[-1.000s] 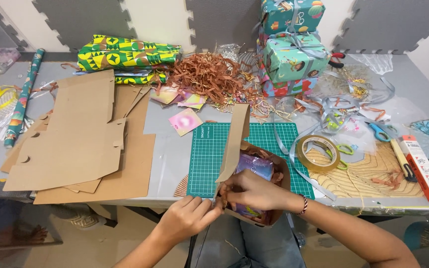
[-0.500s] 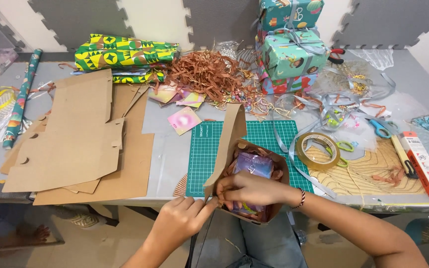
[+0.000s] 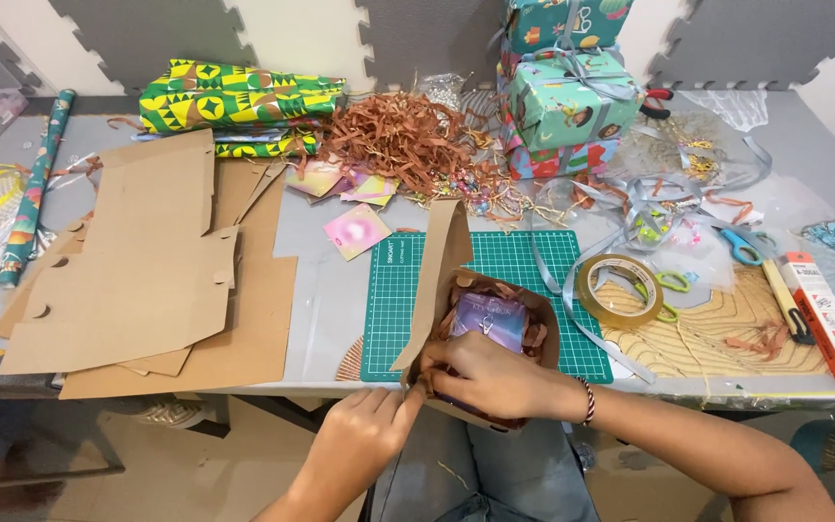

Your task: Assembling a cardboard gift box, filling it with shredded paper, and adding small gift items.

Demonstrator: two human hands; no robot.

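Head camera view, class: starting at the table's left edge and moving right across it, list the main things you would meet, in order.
Rolled wrapping paper → flat cardboard sheets → open brown box on the green cutting mat, with the left hand and right hand on it → tape roll → blue-handled scissors → long orange box.

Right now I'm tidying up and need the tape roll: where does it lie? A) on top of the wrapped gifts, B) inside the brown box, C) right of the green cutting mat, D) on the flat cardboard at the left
C: the tape roll lies flat on the table just right of the green cutting mat, apart from the brown box that both hands work on.
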